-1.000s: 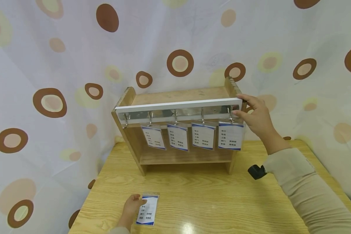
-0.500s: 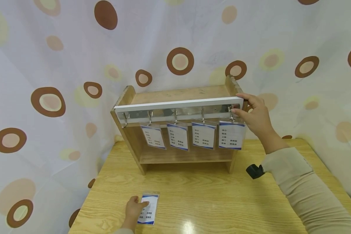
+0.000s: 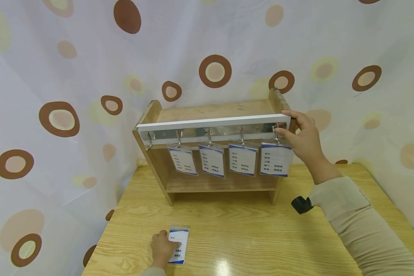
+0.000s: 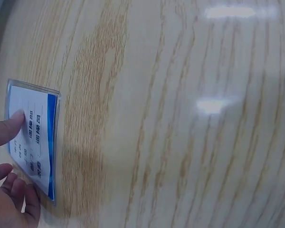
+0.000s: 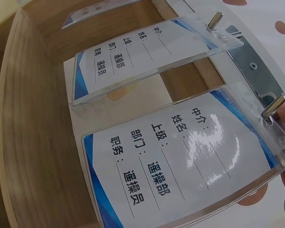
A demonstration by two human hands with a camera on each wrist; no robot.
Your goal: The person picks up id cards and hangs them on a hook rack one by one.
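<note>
My left hand [image 3: 162,247] is at a name badge [image 3: 179,245] in a clear sleeve, low on the table. In the left wrist view the thumb lies on the face of the badge [image 4: 31,135], and the other fingers curl at its edge. My right hand [image 3: 305,138] grips the right end of a white-and-metal hook rail [image 3: 224,132], forefinger on the top edge and thumb beside the last hook. From that hook hangs a badge [image 5: 180,156], close below the thumb. Three more badges hang to its left, among them a badge [image 3: 243,159]. The leftmost hook [image 3: 149,141] carries none.
The rail runs along the front of a small wooden shelf [image 3: 220,188] on the wood-grain table [image 3: 255,237]. A dotted curtain [image 3: 158,46] stands behind and at both sides. A black wrist attachment [image 3: 301,205] juts from the right sleeve.
My left thumb has slid further right across the badge on the table. The right hand keeps its place at the rail's end. The head view has shifted slightly.
</note>
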